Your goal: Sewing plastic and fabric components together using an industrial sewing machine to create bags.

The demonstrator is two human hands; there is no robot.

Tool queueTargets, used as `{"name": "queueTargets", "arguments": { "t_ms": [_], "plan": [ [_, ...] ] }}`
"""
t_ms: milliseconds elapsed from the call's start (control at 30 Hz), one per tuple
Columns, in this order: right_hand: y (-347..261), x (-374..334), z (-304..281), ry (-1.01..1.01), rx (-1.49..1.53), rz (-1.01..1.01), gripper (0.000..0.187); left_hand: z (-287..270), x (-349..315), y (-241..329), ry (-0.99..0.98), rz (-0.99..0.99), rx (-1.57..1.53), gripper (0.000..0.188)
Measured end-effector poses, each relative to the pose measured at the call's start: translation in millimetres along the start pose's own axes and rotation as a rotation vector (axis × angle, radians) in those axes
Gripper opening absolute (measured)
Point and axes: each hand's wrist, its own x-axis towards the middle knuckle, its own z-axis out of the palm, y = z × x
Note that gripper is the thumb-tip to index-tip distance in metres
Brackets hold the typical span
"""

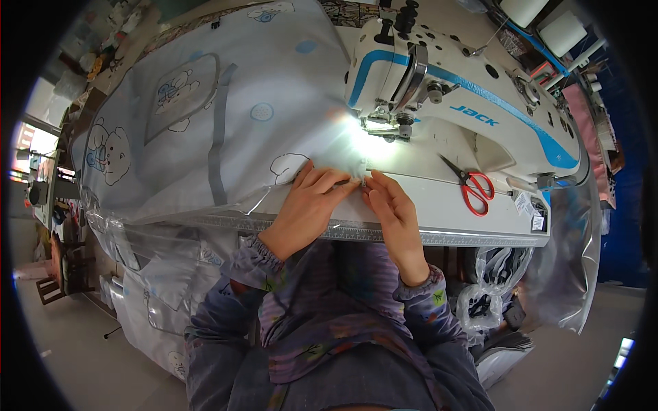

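Both hands, left hand (308, 205) and right hand (391, 205), grip pinched together on the printed fabric's (226, 116) edge just before the sewing machine's (445, 103) needle, seam apparently unsewn.

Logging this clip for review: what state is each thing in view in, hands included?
Left hand: flat on the fabric, fingertips pinching its edge.
Right hand: grip closed on the same edge.
Printed fabric: spread over the table, hanging off the left side.
Sewing machine: lamp lit, no fabric under the needle.
Red-handled scissors: closed, lying on the table.
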Motion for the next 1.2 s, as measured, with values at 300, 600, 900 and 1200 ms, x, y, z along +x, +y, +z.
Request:
{"name": "queueTargets", "arguments": {
  "t_ms": [300, 600, 900, 1200],
  "plan": [
    [-5.4, 32.2, -8.6, -0.02, -0.187, -0.096, 0.039, 11.3, 22.2, -13.0, 0.058, -0.008, 0.051, 0.046],
    [-8.6, 72.6, -19.2, -0.082, -0.262, -0.132, 0.035, 19.5, 47.9, -28.1, 0.099, -0.013, 0.072, 0.041],
    [-1.7, 81.7, -20.0, -0.065, -0.119, -0.209, 0.032, 24.7, 67.2, -39.9, 0.105, -0.003, 0.081, 0.032],
    [67.9, -61.9, 39.9, -0.853, -0.18, 0.233, 0.031, 22.8, 62.7, -53.3, 0.131, -0.006, -0.044, 0.018]
  ]
}}
